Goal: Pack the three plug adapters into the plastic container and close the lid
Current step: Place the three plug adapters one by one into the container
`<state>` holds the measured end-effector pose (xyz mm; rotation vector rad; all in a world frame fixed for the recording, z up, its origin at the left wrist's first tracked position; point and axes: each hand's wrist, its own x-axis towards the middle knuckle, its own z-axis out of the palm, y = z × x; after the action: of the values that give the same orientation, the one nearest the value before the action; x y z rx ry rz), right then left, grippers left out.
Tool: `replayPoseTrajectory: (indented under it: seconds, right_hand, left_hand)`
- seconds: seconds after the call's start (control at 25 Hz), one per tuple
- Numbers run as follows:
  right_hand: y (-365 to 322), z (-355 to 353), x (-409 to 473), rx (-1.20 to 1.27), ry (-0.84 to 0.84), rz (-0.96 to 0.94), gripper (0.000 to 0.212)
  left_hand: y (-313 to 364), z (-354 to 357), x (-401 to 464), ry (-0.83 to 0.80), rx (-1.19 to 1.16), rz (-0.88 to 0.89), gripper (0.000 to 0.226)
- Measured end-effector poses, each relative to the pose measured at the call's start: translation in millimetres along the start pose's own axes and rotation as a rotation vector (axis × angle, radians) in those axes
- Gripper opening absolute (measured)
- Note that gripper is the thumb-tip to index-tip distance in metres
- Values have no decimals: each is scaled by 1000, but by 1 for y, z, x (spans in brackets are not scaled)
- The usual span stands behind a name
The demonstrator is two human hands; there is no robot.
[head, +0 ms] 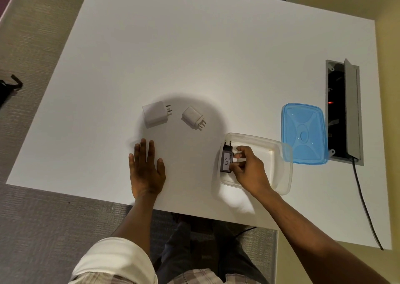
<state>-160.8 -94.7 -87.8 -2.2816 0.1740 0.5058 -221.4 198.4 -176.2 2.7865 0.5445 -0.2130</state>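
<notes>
A clear plastic container (279, 166) stands open on the white table at the right. Inside its left end, my right hand (249, 169) grips a black plug adapter (226, 158) with a white label reading 030, prongs pointing away from me. Two white plug adapters lie on the table further left: a larger one (155, 113) and a smaller one (191, 117), both with prongs to the right. The blue lid (304, 133) lies flat behind the container, touching its far right corner. My left hand (146, 166) rests flat on the table, fingers spread, holding nothing.
A grey cable box (352, 110) is set into the table at the right, its flap raised, with a black cord (365, 205) running toward the near edge. The table's front edge is just below my wrists.
</notes>
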Motion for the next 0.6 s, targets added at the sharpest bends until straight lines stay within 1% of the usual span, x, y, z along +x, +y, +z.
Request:
replayPoseTrajectory:
  seconds: [0.08, 0.16, 0.28, 0.36, 0.44, 0.48, 0.56, 0.6]
  right_hand:
    - [-5, -2, -3, -37, 99, -60, 37]
    - [-16, -7, -6, -17, 166, -148, 31]
    - [-48, -13, -2, 63, 168, -273, 29]
    - [-73, -13, 14, 65, 153, -332, 30]
    - [-94, -8, 41, 8, 98, -344, 27]
    - [-102, -4, 57, -10, 30, -312, 26]
    - [-117, 7, 86, -78, -136, -204, 32]
    - [-122, 15, 98, -155, -187, -170, 39]
  left_hand:
    - [0, 0, 0, 4, 11, 6, 64]
    - [0, 1, 0, 11, 15, 10, 65]
    - [-1, 3, 0, 17, -4, 14, 65]
    - [-2, 4, 1, 24, -9, 13, 65]
    - [-2, 4, 1, 26, -19, 8, 65]
    - [-2, 4, 1, 28, -24, 7, 65]
    - [-2, 4, 0, 33, -29, 7, 65]
    - [-2, 4, 0, 36, -31, 8, 65]
